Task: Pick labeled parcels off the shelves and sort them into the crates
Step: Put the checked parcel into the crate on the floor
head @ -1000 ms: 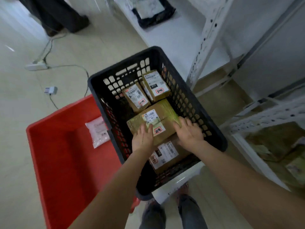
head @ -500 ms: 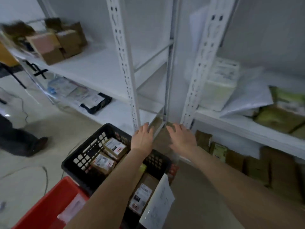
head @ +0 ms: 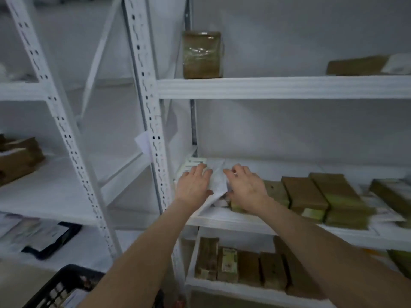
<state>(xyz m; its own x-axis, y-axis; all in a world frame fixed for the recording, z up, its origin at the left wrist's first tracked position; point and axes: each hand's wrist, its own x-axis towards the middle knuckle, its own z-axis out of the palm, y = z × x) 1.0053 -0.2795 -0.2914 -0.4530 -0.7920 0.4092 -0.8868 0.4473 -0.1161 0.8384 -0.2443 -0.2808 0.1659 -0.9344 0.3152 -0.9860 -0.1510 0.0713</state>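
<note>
Both my hands reach onto the middle shelf [head: 233, 221] of the white rack. My left hand [head: 193, 184] lies with straight fingers on a white soft parcel [head: 216, 181] and the white labelled box [head: 192, 164] behind it. My right hand [head: 245, 185] rests on the same white parcel's right side, fingers slightly bent; its fingertips are partly hidden. Brown cardboard parcels [head: 311, 194] lie in a row just right of my right hand. A corner of the black crate [head: 57, 285] shows at the bottom left.
A taped brown box [head: 202, 54] stands on the upper shelf, another flat parcel [head: 358, 67] at its right. More brown parcels [head: 242, 267] fill the lower shelf. The left rack holds cardboard boxes [head: 17, 158] and flat bags [head: 42, 236]. White perforated uprights [head: 153, 130] stand between the racks.
The view has swung up from the black crate to the shelves. Both hands left the parcel in the crate, rose empty and now lie on the white parcel on the middle shelf.
</note>
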